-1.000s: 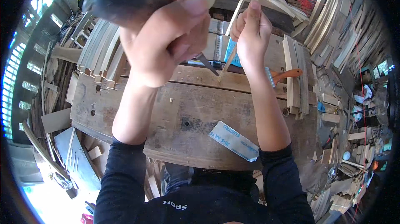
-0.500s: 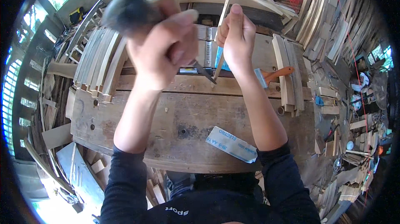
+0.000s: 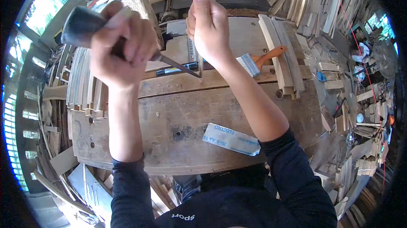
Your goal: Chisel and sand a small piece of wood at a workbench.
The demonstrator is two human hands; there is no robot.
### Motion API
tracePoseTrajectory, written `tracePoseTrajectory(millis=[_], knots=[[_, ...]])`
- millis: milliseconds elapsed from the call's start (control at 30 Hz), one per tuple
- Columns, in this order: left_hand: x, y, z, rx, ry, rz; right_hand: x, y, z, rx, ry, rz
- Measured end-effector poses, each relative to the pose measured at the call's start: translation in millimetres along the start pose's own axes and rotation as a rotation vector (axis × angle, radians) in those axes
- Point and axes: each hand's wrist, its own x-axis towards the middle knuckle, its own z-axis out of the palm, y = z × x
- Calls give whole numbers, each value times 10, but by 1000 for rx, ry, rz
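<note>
Wooden planks and offcuts crowd this workshop, and a worn tabletop (image 3: 178, 117) of thick boards fills the middle of the view. Nearest the person, a pale blue sandpaper strip (image 3: 231, 139) lies flat on the boards, well apart from both hands. Farther out, the left hand (image 3: 123, 50) is clamped around the dark handle of a knife (image 3: 176, 64), whose thin blade runs rightward and slightly down, its tip meeting the lower end of a stick (image 3: 199, 54). The right hand (image 3: 210, 33) is closed on that stick, thumb stretched up along it, holding it upright so its long axis runs away from the person, with its foot resting on the tabletop edge board. So the blade lies crosswise to the stick, coming at it from the left, and the left hand sits a little nearer the person than the right. Just right of the stick, a brush (image 3: 260, 60) with an orange handle rests on the tabletop. Beside it lie curved slats (image 3: 284, 54), and more slats stack at the left. Beyond, bent timber and scrap cover the floor.
</note>
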Motion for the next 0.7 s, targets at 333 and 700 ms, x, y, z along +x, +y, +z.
tracePoseTrajectory(millis=[333,700], knots=[[37,-32,-153,-51,-82,34,12,-22,-6,-12,-65,-28],[67,57,-270,41,-13,116,54,-19,-161,-176,15,-84]])
